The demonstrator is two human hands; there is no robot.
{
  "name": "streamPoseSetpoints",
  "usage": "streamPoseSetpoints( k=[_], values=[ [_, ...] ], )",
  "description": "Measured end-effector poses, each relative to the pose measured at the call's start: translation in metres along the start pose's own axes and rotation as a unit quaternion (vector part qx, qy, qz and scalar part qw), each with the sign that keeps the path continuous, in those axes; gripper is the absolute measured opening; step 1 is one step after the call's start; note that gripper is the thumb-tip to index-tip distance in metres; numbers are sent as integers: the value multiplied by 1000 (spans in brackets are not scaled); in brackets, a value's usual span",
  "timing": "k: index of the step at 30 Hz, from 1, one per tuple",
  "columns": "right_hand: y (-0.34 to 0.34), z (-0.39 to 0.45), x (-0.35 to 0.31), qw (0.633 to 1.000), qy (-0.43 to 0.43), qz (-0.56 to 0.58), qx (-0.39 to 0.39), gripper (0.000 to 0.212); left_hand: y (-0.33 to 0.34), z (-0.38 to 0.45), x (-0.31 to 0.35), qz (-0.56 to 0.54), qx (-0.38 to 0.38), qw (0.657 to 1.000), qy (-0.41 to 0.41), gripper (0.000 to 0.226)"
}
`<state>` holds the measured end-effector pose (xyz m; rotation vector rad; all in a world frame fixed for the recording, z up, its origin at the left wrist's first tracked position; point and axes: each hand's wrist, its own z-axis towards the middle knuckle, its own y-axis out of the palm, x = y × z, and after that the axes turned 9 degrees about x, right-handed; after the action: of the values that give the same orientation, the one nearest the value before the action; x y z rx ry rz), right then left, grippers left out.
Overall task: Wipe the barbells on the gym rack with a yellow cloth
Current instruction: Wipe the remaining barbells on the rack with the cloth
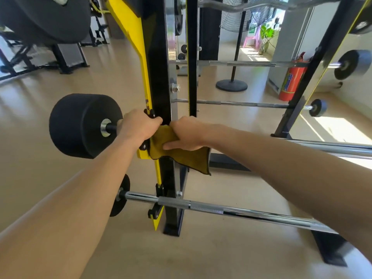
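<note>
Where the barbell (112, 127) meets the rack upright (161, 77), left hand (138, 125) curled round the bar beside the black weight (80, 125), right hand (187, 133) gripping yellow cloth (181, 156) against the bar, cloth corner hanging below, second barbell (201, 206) racked lower down.

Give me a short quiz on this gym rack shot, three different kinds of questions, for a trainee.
1. True or false: the right hand grips the cloth.
2. Which bar is being worked on? A) the bar with the thick black weight B) the lower bar C) the curled bar at the top
3. Fill in: the left hand grips the bar right beside the rack's black ____.

Key: 1 true; 2 A; 3 upright.
</note>
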<state>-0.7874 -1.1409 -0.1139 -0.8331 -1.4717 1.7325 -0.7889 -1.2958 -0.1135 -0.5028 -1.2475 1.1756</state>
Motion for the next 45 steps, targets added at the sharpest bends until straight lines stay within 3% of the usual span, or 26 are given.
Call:
streamPoseSetpoints(
  k=[8,13,18,23,28,32,34,38,45],
  values=[
    [-25,-102,74,999,21,-31,13,44,-4,0,-3,5,-32,999,19,39],
    [-41,-147,116,995,93,1,-37,60,0,2,-6,24,-21,999,31,38],
    [-31,-81,66,995,65,23,-69,36,5,0,-5,54,4,997,54,39],
    [-5,-1,-2,1000,0,14,-17,52,2,0,-5,38,4,998,56,37],
    [5,-24,10,998,2,-28,51,46,-5,-2,-4,20,-13,998,50,36],
    [-17,-92,63,993,76,-85,18,38,-3,0,-6,21,-20,998,51,38],
    [-26,-122,86,983,137,-125,-6,44,-2,0,-6,33,-13,998,50,38],
    [-25,-102,81,965,245,-79,-38,44,2,0,-5,71,-13,996,55,38],
    [0,-2,-17,984,174,-6,38,41,3,1,-7,55,-17,997,57,39]
  ],
)
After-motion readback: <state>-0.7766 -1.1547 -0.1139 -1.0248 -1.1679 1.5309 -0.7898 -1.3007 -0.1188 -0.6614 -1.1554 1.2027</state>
